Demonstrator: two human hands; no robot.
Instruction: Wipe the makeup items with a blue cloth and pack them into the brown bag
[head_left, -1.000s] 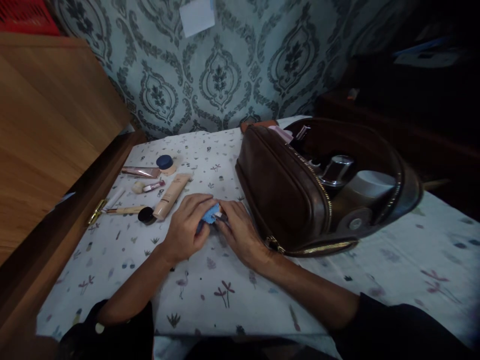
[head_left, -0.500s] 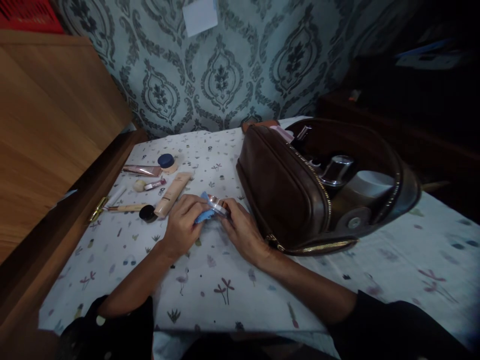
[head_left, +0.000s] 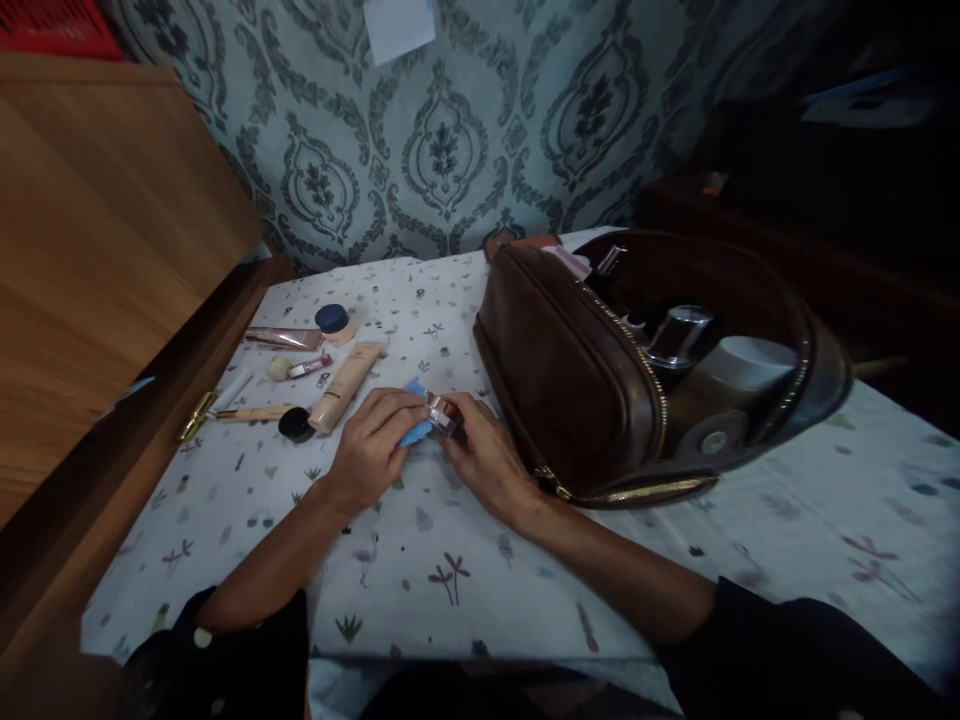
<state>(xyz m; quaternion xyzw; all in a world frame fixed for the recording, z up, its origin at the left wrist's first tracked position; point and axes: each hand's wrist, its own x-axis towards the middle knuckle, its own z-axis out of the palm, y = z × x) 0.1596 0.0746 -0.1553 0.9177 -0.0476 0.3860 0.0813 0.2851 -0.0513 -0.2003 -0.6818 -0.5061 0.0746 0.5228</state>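
Observation:
My left hand (head_left: 371, 445) is closed on a small blue cloth (head_left: 415, 434) and presses it against a small shiny cosmetic container (head_left: 441, 414). The far end of that container is gripped by the fingers of my right hand (head_left: 486, 458). It looks clear and copper-coloured; its exact kind is too small to make out. Just left of my hands lies a beige squeeze tube (head_left: 346, 385), beside a round black-lidded pot (head_left: 296, 425). To the right of my right hand stands a brown leather cosmetic bag (head_left: 562, 370), unzipped, with a silver-capped bottle (head_left: 679, 335) inside.
A blue-lidded jar (head_left: 334, 323), a pinkish tube (head_left: 285, 339), a short brush (head_left: 296, 368), a wooden-handled brush (head_left: 255, 413) and a gold-ended tube (head_left: 197, 417) lie on the left of the patterned tablecloth (head_left: 420, 590). A wooden panel (head_left: 112, 220) borders the left side; patterned wallpaper rises behind.
The container has tilted slightly between my fingers, and the blue cloth has shifted a little to the right against it. Everything on the table stays in place.

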